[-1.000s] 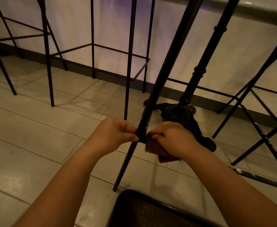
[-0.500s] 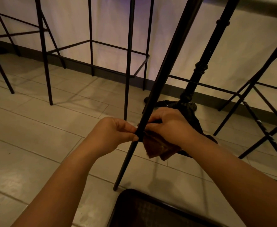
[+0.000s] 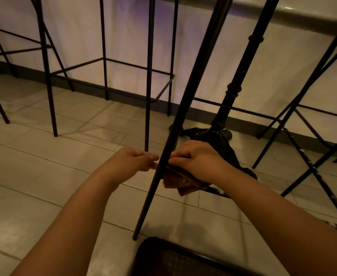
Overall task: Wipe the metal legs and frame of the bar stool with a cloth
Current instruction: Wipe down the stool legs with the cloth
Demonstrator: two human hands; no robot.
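So the right hand [image 3: 198,161] now sits a bit higher on the stool leg [image 3: 164,156] than 1 second ago, and more of the brown cloth [image 3: 180,181] hangs out under it. Left hand [image 3: 132,160] fingers look looser, less pinched on the leg.
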